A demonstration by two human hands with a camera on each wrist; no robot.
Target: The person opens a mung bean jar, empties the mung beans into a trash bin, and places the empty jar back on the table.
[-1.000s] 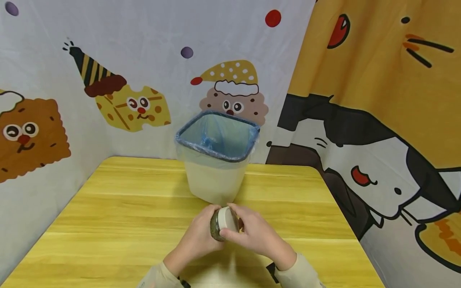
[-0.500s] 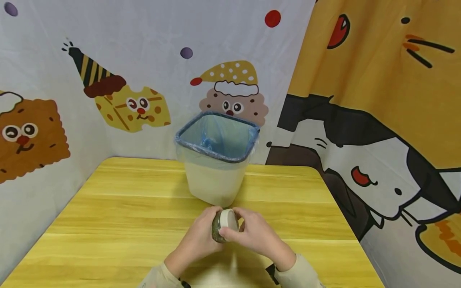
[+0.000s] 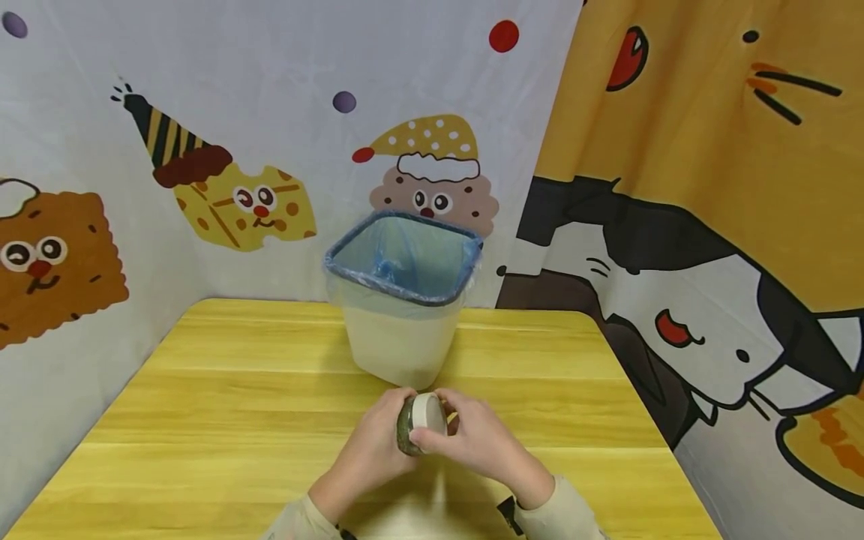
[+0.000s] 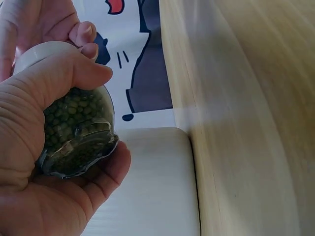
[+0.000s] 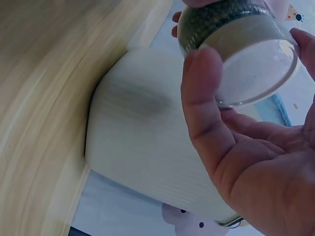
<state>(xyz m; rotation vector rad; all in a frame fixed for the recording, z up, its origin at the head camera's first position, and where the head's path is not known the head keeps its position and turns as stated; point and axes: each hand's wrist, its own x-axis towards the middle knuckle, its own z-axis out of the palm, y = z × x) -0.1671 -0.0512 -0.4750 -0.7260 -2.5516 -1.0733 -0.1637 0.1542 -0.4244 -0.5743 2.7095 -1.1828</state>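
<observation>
A small clear jar (image 4: 78,110) packed with green beans is held on its side over the front middle of the table. My left hand (image 3: 367,442) grips the jar's body, thumb on one side and fingers round the base, as the left wrist view shows. The pale lid (image 5: 258,61) faces right. Thumb and fingers of my right hand (image 3: 479,439) hold it by its edge, with the palm away from its flat top. Parts of the jar are hidden behind both hands in the head view.
Just beyond the hands stands a white bin (image 3: 401,337) with a blue bag (image 3: 432,266) lining it. The yellow wood-grain table (image 3: 223,412) reaches back to a cartoon-printed cloth (image 3: 270,60), and an orange curtain-like cloth (image 3: 675,135) hangs at right.
The jar has shifted very slightly right and down in the head view, both hands still holding it. The whole head view has moved a little.
</observation>
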